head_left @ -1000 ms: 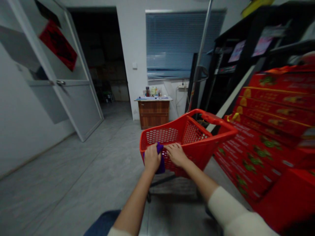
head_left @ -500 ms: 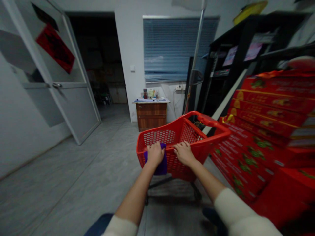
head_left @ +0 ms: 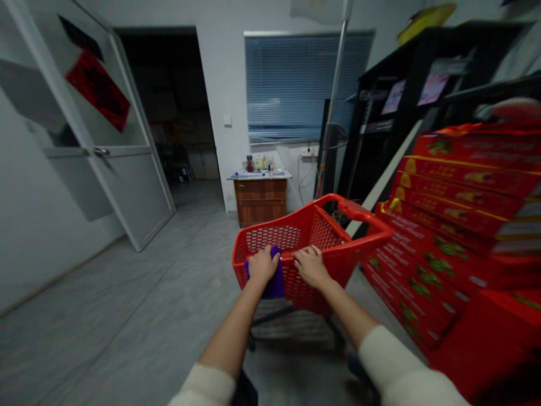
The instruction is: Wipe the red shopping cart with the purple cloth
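A red plastic shopping cart [head_left: 350,259] stands sideways in front of me, its handle towards the right. My left hand [head_left: 262,265] is closed on a purple cloth [head_left: 276,283], pressing it against the near top rim of the cart's basket. Part of the cloth hangs down the outside of the perforated wall. My right hand [head_left: 311,265] is closed over the same rim, a little to the right, with its fingers curled over the edge. The cart's dark frame and wheels show below in shadow.
Stacked red boxes [head_left: 456,225] rise close on the right, beside a black shelf [head_left: 422,73]. A small wooden cabinet [head_left: 261,200] with bottles on top stands by the wall. At the left, a white door [head_left: 127,186] stands open. Grey floor [head_left: 169,293] stretches left of the cart.
The cart and both hands appear slightly further left in the view. My left hand has shifted a little left with the purple cloth; both hands keep their hold on the rim.
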Tool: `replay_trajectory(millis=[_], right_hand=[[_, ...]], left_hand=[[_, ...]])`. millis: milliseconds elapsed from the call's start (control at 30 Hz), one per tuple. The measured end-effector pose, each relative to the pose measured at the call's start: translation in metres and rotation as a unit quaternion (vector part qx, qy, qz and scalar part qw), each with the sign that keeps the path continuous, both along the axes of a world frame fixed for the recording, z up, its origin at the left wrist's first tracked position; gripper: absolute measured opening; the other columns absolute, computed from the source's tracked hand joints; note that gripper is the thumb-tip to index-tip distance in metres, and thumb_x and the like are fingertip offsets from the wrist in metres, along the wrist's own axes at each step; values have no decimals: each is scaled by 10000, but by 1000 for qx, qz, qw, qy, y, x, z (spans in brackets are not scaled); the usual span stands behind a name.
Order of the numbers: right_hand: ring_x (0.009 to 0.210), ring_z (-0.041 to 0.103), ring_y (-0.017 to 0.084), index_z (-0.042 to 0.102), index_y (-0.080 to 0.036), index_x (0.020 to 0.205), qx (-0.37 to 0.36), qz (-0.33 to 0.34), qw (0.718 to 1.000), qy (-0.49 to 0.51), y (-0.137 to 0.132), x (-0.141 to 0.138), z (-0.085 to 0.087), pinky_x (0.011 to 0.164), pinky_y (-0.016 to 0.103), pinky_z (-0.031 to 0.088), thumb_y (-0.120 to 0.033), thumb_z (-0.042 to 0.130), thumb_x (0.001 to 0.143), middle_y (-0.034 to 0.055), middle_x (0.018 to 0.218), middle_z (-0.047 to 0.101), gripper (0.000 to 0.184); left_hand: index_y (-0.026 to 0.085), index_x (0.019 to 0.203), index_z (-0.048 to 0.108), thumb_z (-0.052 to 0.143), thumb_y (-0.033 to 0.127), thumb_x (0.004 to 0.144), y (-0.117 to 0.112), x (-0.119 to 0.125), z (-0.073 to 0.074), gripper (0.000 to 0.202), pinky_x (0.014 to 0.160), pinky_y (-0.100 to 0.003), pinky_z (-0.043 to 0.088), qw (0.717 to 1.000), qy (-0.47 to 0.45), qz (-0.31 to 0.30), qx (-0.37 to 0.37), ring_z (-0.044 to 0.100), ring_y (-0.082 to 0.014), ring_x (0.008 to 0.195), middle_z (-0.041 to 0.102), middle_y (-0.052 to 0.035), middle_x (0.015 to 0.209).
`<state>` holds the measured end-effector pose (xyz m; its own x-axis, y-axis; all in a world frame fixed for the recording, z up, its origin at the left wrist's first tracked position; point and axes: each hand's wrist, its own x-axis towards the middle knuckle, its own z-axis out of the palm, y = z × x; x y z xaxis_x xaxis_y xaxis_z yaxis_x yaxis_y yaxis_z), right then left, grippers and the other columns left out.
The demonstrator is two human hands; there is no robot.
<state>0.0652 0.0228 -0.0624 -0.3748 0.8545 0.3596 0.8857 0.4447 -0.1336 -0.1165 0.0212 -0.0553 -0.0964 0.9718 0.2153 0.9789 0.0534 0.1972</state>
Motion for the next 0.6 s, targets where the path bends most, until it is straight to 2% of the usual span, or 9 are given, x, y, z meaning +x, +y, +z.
replay_trajectory(millis=[67, 167, 267, 333, 400, 467, 600], right_hand=[[1176, 490, 193, 641, -258, 1180, -1, 10, 1000, -13, -2, 4, 2, 1143, 425, 160, -274, 428, 967, 28, 1155, 684, 302], [1239, 469, 195, 583, -280, 1311, 11, 42, 997, -57, -5, 20, 10, 1132, 399, 197, -323, 433, 977, 41, 1299, 630, 368], [1278, 445, 235, 570, -238, 1344, 62, -18, 995, -80, -7, 41, 18, 1140, 414, 178, -355, 444, 972, 88, 1353, 593, 410], [1230, 477, 249, 601, -207, 1304, 74, -57, 992, -88, -8, 52, 22, 1131, 408, 187, -353, 451, 968, 103, 1280, 632, 396], [1158, 510, 249, 649, -210, 1217, 65, -66, 991, -94, -8, 56, 23, 1109, 401, 211, -359, 459, 965, 88, 1171, 675, 348], [1119, 519, 249, 678, -224, 1125, 56, -69, 992, -91, -9, 53, 23, 1093, 407, 220, -371, 465, 965, 70, 1103, 692, 304], [1119, 515, 240, 681, -230, 1099, 44, -68, 993, -88, -8, 48, 25, 1087, 403, 220, -370, 465, 965, 64, 1102, 691, 290]], left_hand=[[211, 1257, 514, 390, 519, 964, 0, 2, 2, 443, 845, -352, 487, 999, -7, -30, -11, 682, -265, 1019, 706, -130, 1107], [234, 1261, 508, 384, 507, 968, 2, -16, 6, 418, 869, -368, 486, 998, -18, -56, -31, 672, -265, 1057, 703, -114, 1151], [244, 1227, 522, 393, 500, 961, 5, -38, 10, 391, 885, -361, 481, 997, -29, -50, -58, 666, -255, 1075, 698, -99, 1183], [234, 1216, 524, 393, 483, 957, 6, -40, 11, 383, 863, -351, 486, 997, -26, -29, -72, 674, -254, 1050, 699, -109, 1172], [209, 1213, 523, 388, 470, 956, 7, -28, 11, 390, 838, -355, 490, 998, -9, -10, -66, 681, -263, 1019, 701, -134, 1136], [186, 1208, 524, 384, 469, 961, 7, -5, 10, 401, 829, -363, 489, 999, 6, -4, -47, 683, -272, 992, 702, -151, 1091], [179, 1200, 523, 364, 476, 982, 5, 39, 8, 402, 832, -335, 480, 999, -14, -40, 0, 676, -254, 997, 692, -144, 1082]])
